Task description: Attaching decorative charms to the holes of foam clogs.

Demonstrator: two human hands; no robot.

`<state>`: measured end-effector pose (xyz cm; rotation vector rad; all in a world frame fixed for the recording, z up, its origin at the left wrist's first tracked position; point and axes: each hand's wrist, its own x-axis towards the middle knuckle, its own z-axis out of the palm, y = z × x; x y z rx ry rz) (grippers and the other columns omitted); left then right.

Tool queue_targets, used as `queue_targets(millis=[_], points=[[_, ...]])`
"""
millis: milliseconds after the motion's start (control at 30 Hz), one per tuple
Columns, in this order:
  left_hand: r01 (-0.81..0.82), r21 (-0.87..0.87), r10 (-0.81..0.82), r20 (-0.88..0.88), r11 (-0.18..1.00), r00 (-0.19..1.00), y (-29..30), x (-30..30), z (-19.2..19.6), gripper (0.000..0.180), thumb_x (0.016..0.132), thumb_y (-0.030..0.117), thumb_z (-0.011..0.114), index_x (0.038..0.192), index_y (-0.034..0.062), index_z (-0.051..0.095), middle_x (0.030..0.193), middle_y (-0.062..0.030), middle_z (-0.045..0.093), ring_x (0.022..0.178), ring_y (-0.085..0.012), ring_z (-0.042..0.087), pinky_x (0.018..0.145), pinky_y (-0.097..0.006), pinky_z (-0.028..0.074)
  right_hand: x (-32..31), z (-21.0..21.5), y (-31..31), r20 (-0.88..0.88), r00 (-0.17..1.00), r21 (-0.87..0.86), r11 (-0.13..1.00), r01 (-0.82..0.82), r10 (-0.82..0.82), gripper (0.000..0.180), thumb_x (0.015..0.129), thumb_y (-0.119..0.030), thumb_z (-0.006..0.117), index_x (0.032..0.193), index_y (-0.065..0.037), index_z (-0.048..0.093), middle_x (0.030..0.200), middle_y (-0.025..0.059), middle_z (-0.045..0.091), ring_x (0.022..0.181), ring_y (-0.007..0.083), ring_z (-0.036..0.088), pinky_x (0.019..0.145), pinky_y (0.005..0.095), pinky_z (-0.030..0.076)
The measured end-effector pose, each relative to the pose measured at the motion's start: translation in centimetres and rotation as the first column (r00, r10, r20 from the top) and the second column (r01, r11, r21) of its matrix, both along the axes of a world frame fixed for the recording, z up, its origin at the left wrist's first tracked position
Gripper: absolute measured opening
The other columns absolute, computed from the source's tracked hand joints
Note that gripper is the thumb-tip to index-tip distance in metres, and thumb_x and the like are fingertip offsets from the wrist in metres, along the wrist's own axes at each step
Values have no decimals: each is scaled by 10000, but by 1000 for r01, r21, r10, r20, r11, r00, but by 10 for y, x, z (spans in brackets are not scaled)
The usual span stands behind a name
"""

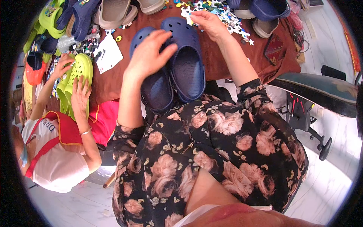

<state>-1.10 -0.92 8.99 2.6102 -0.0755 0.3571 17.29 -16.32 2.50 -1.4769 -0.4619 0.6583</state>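
The left hand (pixel 151 53), fingers spread, lay over the toes of two navy clogs (pixel 187 73) directly beneath it. Beyond and to its right, the right hand (pixel 208 24) had narrowed its fingertips at a heap of small loose pieces (pixel 232 24) — whether it gripped one, I couldn't tell. A wrist brush could have scattered the heap — uneven palm pressure could have tipped the clogs lapward.

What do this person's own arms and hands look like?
Both the left hand and right hand are human and ungloved, with no bracelet or watch visible. The sleeves are black with a pinkish flower print, leaving most of the forearms bare.
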Motion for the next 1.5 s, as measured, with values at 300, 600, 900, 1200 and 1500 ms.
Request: queue_targets(millis=[300, 600, 900, 1200, 1500], points=[[-80, 181, 126, -263, 980, 956, 31, 58, -33, 697, 794, 510, 525, 1262, 4, 423, 1245, -255, 447, 1206, -369, 382, 1015, -413, 287, -18, -16, 36, 258, 965, -67, 996, 62, -42, 323, 761, -271, 687, 938, -6, 634, 852, 75, 638, 770, 135, 583, 706, 251, 462], [-78, 73, 95, -279, 994, 955, 35, 55, -38, 1091, 545, 749, 594, 1265, -47, 397, 1284, -271, 397, 1276, -365, 275, 1056, -425, 194, -14, -22, 33, 365, 931, -274, 956, 107, 1, 577, 748, -443, 652, 1081, 18, 560, 1014, 168, 604, 945, 238, 581, 818, 323, 450], [-114, 90, 134, -263, 989, 956, 37, 55, -46, 1079, 542, 735, 610, 1265, -39, 404, 1293, -259, 394, 1279, -357, 273, 1060, -419, 184, -12, -28, 37, 491, 871, -245, 963, 111, 24, 502, 772, -381, 632, 1092, -5, 544, 1037, 168, 595, 980, 253, 568, 840, 339, 444], [-86, 87, 107, -280, 993, 954, 38, 58, -44, 1065, 543, 740, 603, 1270, -13, 413, 1314, -258, 366, 1263, -368, 294, 1045, -428, 224, -12, -38, 38, 392, 917, -92, 988, 123, -77, 385, 809, -318, 611, 1039, -14, 557, 981, 137, 607, 906, 225, 578, 798, 325, 451], [12, 76, -7, -61, 997, 998, 36, 53, -48, 763, 734, 545, 603, 1288, 55, 419, 1318, -176, 405, 1247, -302, 346, 1035, -408, 244, -36, -40, 10, 789, 603, 13, 984, 175, -118, 360, 845, -312, 562, 1099, -58, 581, 1080, 150, 580, 980, 248, 559, 845, 317, 434]])
